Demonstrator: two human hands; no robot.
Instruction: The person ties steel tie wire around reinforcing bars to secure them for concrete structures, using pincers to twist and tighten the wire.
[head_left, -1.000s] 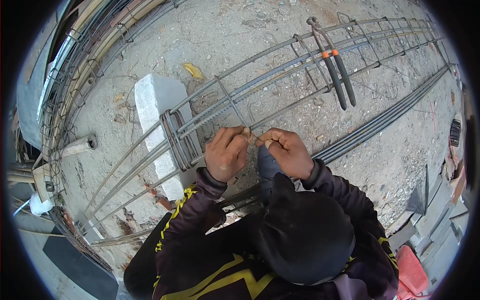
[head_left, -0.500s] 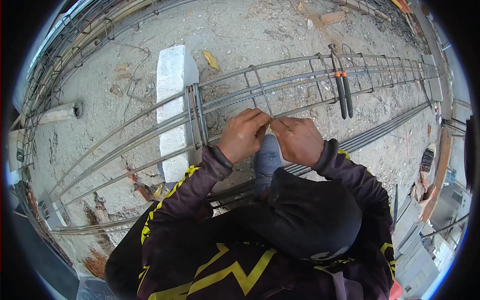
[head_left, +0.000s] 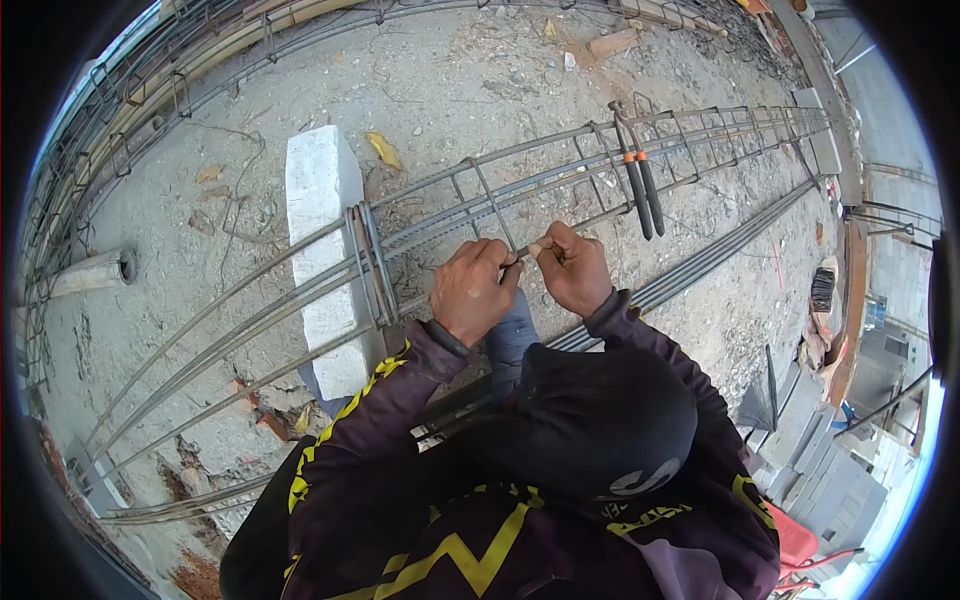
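Both hands are at the near bar of a long rebar cage [head_left: 560, 165]. My left hand [head_left: 474, 290] is closed in a pinch where a stirrup [head_left: 489, 199] meets that bar. Just right of it, my right hand [head_left: 575, 270] is pinched too, its thumb and fingertip together near the bar. What lies between the fingertips is too small to make out. Pliers with orange and black handles [head_left: 641, 190] hang over the cage to the right. A bundle of loose stirrups [head_left: 368, 262] sits around the bars on the left, beside a white block [head_left: 325, 200].
A bundle of straight bars [head_left: 700, 255] runs below the cage at the right. More rebar cages [head_left: 150, 110] lie at the upper left, near a pipe [head_left: 95, 274]. A yellow scrap [head_left: 383, 151] lies on the ground. A red object [head_left: 795, 540] is at the lower right.
The view has shifted, so the cage and pliers appear further left. My hands, nearly touching at the fingertips before, are now slightly apart, with my right hand turned more upright.
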